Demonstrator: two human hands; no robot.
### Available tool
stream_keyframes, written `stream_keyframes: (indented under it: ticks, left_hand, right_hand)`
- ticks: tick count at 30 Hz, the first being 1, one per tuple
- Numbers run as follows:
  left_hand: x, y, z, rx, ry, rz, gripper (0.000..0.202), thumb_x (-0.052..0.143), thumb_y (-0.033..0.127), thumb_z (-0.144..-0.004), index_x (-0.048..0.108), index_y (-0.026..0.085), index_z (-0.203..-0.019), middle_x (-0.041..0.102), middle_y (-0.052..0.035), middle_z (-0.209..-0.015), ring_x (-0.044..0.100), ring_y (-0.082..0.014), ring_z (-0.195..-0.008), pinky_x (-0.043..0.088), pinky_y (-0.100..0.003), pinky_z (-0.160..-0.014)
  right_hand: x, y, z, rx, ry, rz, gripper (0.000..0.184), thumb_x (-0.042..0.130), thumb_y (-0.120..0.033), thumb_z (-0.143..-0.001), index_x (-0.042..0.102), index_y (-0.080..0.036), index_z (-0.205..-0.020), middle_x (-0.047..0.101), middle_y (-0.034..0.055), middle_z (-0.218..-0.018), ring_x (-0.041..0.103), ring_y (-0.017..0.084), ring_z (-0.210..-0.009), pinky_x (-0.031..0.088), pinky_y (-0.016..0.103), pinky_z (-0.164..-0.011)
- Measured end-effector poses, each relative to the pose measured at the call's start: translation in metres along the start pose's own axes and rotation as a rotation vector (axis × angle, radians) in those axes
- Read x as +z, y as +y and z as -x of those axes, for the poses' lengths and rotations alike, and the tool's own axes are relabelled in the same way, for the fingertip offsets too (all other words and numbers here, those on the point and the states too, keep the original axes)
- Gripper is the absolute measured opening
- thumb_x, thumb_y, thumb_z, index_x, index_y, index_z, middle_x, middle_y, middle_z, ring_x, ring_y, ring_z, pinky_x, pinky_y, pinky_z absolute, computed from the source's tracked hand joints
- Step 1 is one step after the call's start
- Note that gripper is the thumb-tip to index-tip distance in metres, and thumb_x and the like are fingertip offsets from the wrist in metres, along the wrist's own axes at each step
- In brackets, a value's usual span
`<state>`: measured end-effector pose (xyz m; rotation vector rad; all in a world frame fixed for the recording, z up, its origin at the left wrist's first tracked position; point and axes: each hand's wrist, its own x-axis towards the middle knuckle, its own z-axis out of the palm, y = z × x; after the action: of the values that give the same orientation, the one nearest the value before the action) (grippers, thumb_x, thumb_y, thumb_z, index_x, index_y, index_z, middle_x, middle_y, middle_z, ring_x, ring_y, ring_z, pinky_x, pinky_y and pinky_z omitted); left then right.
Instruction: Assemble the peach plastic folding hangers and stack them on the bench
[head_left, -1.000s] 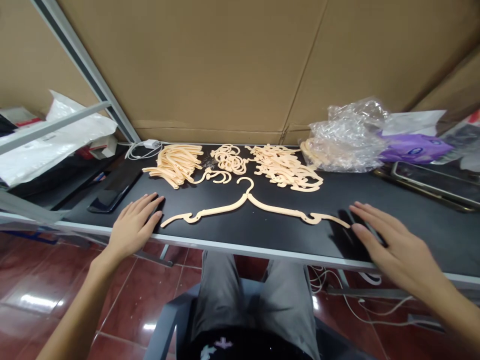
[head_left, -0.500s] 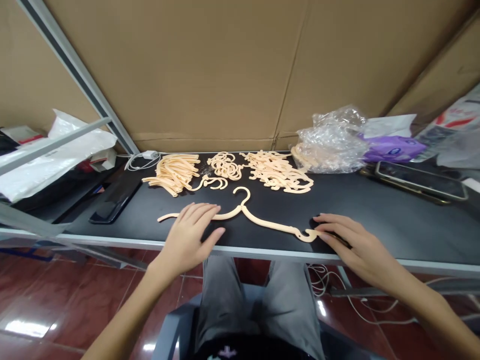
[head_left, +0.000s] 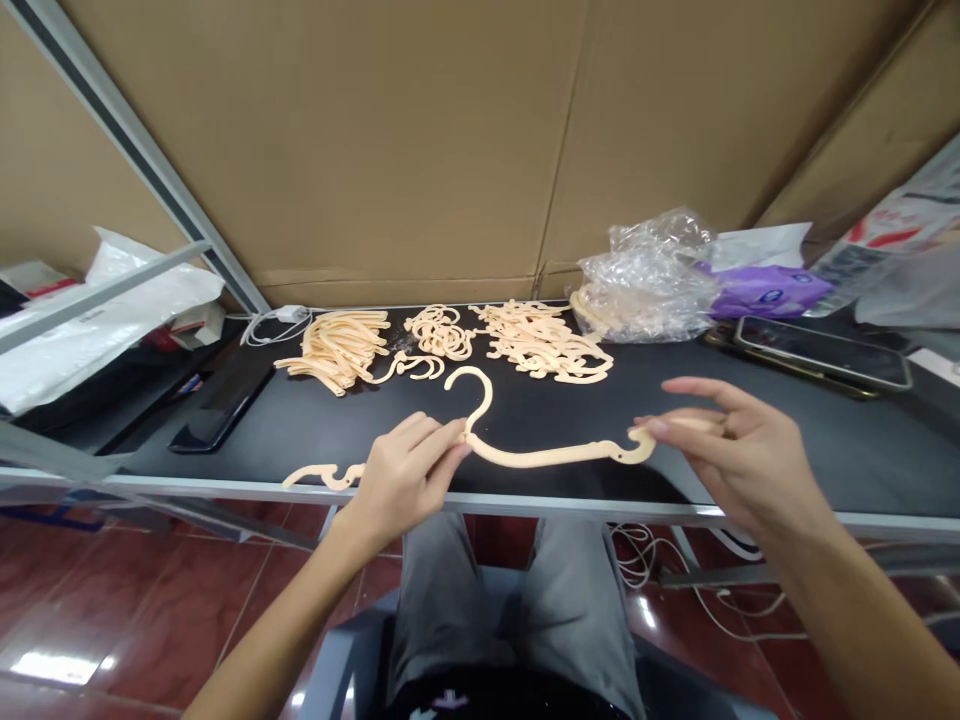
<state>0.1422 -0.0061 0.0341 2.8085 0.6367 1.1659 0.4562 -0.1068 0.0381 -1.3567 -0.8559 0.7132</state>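
A cream clothes hanger [head_left: 544, 458] is held up just above the near part of the dark tabletop, its hook curving up and to the left. My left hand [head_left: 409, 470] pinches it at the joint below the hook and covers part of the left arm, whose notched end shows past my wrist. At the notched right end, my right hand [head_left: 750, 450] grips it between thumb and fingers, the index finger raised. Behind lie a pile of straight cream rods [head_left: 341, 345], a pile of loose hooks [head_left: 441, 332] and a heap of notched end pieces [head_left: 544, 340].
A clear plastic bag [head_left: 649, 280] and a purple packet [head_left: 769, 292] stand at the back right, with a phone [head_left: 825, 352] in front. A black phone-like slab [head_left: 221, 405] and a white plastic bag [head_left: 142, 300] are at the left. Cardboard [head_left: 390, 140] walls the back.
My left hand has moved from over the hanger's left arm to its centre and closed there. My right hand has risen with the right end, and the hanger has turned and lifted.
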Motion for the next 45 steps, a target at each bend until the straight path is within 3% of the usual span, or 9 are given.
stream_keyframes:
  ticks: [7, 11, 14, 23, 27, 32, 35, 40, 45]
  left_hand:
    - [-0.003, 0.009, -0.006, 0.003, 0.001, -0.009, 0.016, 0.058, 0.018, -0.097, 0.065, 0.015, -0.112, 0.070, -0.0065, -0.085, 0.055, -0.0162, -0.072, 0.046, -0.030, -0.064]
    - [-0.001, 0.013, -0.008, -0.066, 0.047, 0.022, 0.015, 0.059, 0.019, -0.098, 0.066, 0.017, -0.111, 0.071, -0.0057, -0.086, 0.057, -0.0153, -0.074, 0.048, -0.030, -0.067]
    - [-0.001, 0.013, -0.012, -0.053, 0.036, 0.050, 0.015, 0.062, 0.019, -0.097, 0.067, 0.017, -0.111, 0.071, -0.0041, -0.083, 0.057, -0.0149, -0.073, 0.049, -0.029, -0.067]
    - [-0.018, 0.032, 0.014, 0.009, 0.348, -0.108, 0.023, 0.071, 0.011, -0.083, 0.064, 0.017, -0.104, 0.066, -0.0039, -0.085, 0.060, -0.0173, -0.077, 0.049, -0.033, -0.072]
    - [-0.020, 0.026, 0.055, -0.412, 0.540, -0.170, 0.012, 0.066, 0.021, -0.088, 0.057, 0.020, -0.080, 0.059, 0.0016, -0.071, 0.057, -0.0163, -0.072, 0.044, -0.038, -0.081]
    - [-0.018, 0.011, 0.052, -0.762, 0.582, 0.321, 0.043, 0.050, 0.039, -0.101, 0.042, 0.023, -0.140, 0.068, -0.0094, -0.118, 0.068, -0.0198, -0.099, 0.053, -0.034, -0.082]
    - [-0.027, 0.010, 0.031, -0.631, 0.314, 0.466, 0.050, 0.053, 0.040, -0.100, 0.036, 0.029, -0.146, 0.068, -0.0075, -0.121, 0.070, -0.0190, -0.097, 0.054, -0.033, -0.084]
    - [-0.042, 0.016, 0.002, -0.395, -0.595, 0.255, 0.033, 0.070, 0.036, -0.090, 0.066, 0.029, -0.122, 0.071, -0.0021, -0.101, 0.066, -0.0211, -0.092, 0.050, -0.032, -0.081]
    - [-0.040, 0.015, 0.000, -0.407, -0.588, 0.237, 0.021, 0.060, 0.022, -0.095, 0.069, 0.025, -0.113, 0.067, -0.0005, -0.091, 0.062, -0.0148, -0.079, 0.046, -0.026, -0.073]
  right_hand:
    - [0.058, -0.007, 0.005, -0.069, -0.084, -0.055, 0.033, 0.086, -0.040, -0.068, 0.069, -0.023, -0.091, 0.078, 0.0025, -0.076, 0.074, 0.023, -0.071, 0.060, 0.034, -0.062]
    - [0.075, -0.005, 0.038, -0.363, -0.506, 0.385, 0.022, 0.061, -0.035, -0.094, 0.079, -0.023, -0.091, 0.078, 0.0063, -0.105, 0.072, 0.022, -0.097, 0.057, 0.036, -0.086]
    - [0.075, -0.007, 0.050, -0.414, -0.646, 0.517, 0.029, 0.051, -0.033, -0.100, 0.078, -0.025, -0.106, 0.076, 0.0024, -0.088, 0.068, 0.016, -0.075, 0.054, 0.029, -0.071]
    - [0.062, 0.002, 0.038, -0.219, -0.458, 0.358, 0.028, 0.059, -0.040, -0.092, 0.079, -0.020, -0.092, 0.072, 0.0023, -0.072, 0.064, 0.015, -0.065, 0.048, 0.025, -0.057]
    - [0.054, 0.000, 0.037, -0.164, -0.413, 0.346, 0.026, 0.063, -0.042, -0.088, 0.078, -0.021, -0.084, 0.069, 0.0013, -0.066, 0.061, 0.015, -0.060, 0.046, 0.025, -0.053]
    - [0.051, -0.001, 0.037, -0.180, -0.518, 0.418, 0.028, 0.061, -0.043, -0.091, 0.078, -0.023, -0.083, 0.067, 0.0009, -0.067, 0.059, 0.014, -0.061, 0.043, 0.026, -0.055]
    - [0.053, -0.005, 0.038, -0.188, -0.596, 0.449, 0.027, 0.059, -0.042, -0.093, 0.080, -0.025, -0.088, 0.070, 0.0015, -0.073, 0.059, 0.014, -0.063, 0.044, 0.026, -0.056]
    - [0.054, -0.009, 0.037, -0.141, -0.613, 0.417, 0.023, 0.063, -0.040, -0.089, 0.081, -0.026, -0.093, 0.073, 0.0024, -0.078, 0.058, 0.012, -0.061, 0.045, 0.024, -0.053]
    - [0.050, 0.002, 0.030, -0.005, -0.467, 0.317, 0.022, 0.077, -0.042, -0.077, 0.080, -0.023, -0.089, 0.071, 0.0021, -0.069, 0.054, 0.010, -0.050, 0.043, 0.023, -0.046]
